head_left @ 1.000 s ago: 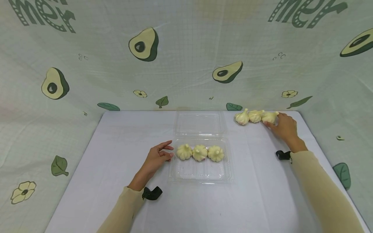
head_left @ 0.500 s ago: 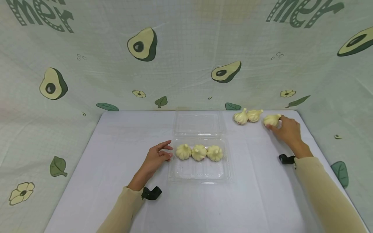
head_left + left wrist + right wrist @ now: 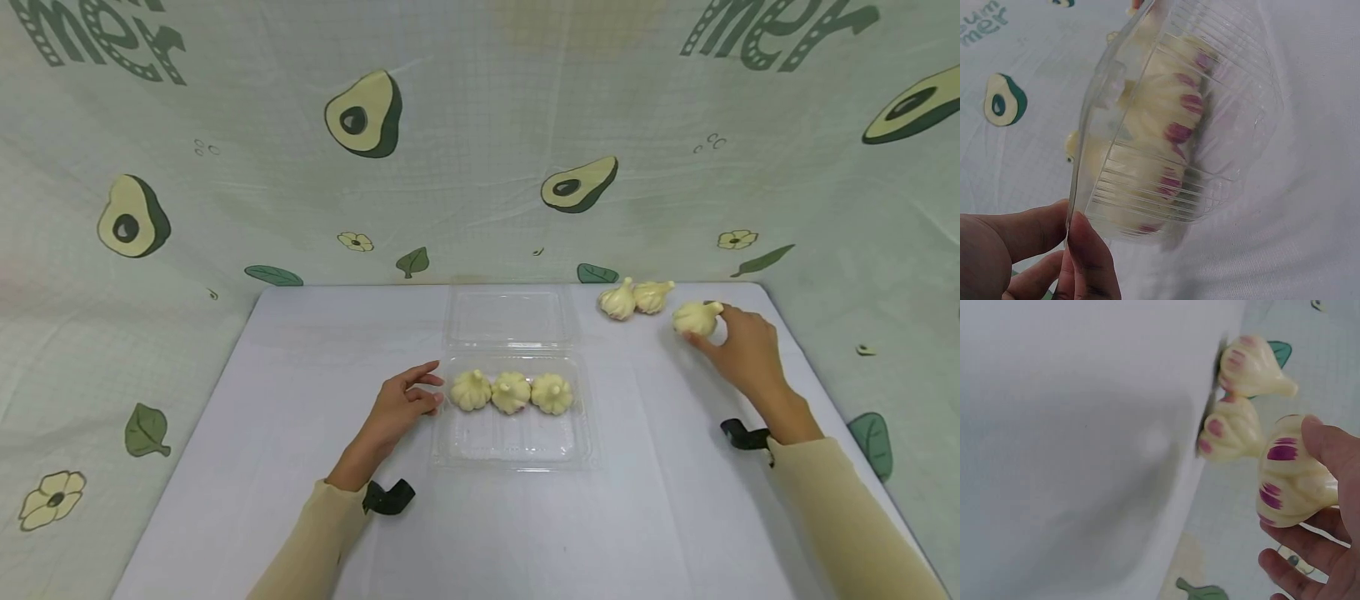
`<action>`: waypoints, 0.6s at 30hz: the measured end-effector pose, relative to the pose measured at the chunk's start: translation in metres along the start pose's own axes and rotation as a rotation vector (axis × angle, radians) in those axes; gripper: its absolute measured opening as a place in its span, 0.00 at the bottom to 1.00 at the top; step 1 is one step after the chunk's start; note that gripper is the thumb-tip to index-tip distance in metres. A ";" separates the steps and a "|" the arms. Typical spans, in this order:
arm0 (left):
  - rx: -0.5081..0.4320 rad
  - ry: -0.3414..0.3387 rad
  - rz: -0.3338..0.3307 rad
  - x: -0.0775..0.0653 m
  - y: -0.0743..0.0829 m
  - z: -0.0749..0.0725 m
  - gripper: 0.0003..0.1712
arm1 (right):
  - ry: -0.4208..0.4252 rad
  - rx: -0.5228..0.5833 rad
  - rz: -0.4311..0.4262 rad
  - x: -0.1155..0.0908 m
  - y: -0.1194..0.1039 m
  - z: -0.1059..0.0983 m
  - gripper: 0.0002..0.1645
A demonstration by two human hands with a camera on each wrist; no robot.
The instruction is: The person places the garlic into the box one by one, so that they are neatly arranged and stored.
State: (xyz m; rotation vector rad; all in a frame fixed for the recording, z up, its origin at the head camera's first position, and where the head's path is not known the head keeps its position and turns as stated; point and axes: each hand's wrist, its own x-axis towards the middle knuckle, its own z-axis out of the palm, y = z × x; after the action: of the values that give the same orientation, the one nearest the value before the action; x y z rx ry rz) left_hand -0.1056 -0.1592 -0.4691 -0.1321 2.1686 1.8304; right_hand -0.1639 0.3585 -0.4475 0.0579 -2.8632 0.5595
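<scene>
My left hand (image 3: pixel 399 406) pinches the left rim of a clear plastic clamshell container (image 3: pixel 517 446) between thumb and fingers, as the left wrist view shows. In the container's back half sit three garlic bulbs in a row: a left one (image 3: pixel 471 391), a middle one (image 3: pixel 511 392) and a right one (image 3: pixel 552 393), stems up. At the back right, my right hand (image 3: pixel 747 350) holds another garlic bulb (image 3: pixel 1288 475) with purple streaks, thumb on one side and fingers on the other. It is raised above the table, its stem toward the palm.
Two more garlic bulbs (image 3: pixel 633 298) lie side by side at the table's back edge, left of my right hand. The container's lid (image 3: pixel 513 318) is folded back flat behind it. A cloth printed with avocados (image 3: pixel 363 114) hangs behind the white table (image 3: pixel 600 533).
My right hand has taken the rightmost garlic bulb from the back row, lifting it and drawing it toward me. The left hand stays at the container's rim.
</scene>
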 end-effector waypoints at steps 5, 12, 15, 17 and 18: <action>-0.007 -0.005 -0.002 0.000 -0.001 -0.001 0.36 | 0.028 0.009 -0.050 -0.010 -0.024 -0.007 0.37; -0.012 -0.008 -0.004 0.000 -0.001 -0.001 0.36 | 0.031 0.027 -0.132 -0.020 -0.054 -0.011 0.39; -0.016 -0.009 -0.004 0.001 0.000 -0.001 0.36 | 0.037 0.038 -0.181 -0.024 -0.066 -0.011 0.39; -0.018 -0.010 -0.005 0.001 0.000 -0.001 0.36 | 0.042 0.043 -0.216 -0.027 -0.074 -0.011 0.39; -0.019 -0.011 -0.006 0.001 0.000 -0.001 0.36 | 0.043 0.048 -0.230 -0.028 -0.078 -0.011 0.39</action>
State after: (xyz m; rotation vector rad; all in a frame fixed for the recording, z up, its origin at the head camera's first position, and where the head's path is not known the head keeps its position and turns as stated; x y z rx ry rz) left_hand -0.1066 -0.1603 -0.4692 -0.1319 2.1418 1.8444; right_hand -0.1275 0.2904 -0.4150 0.3730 -2.7499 0.5744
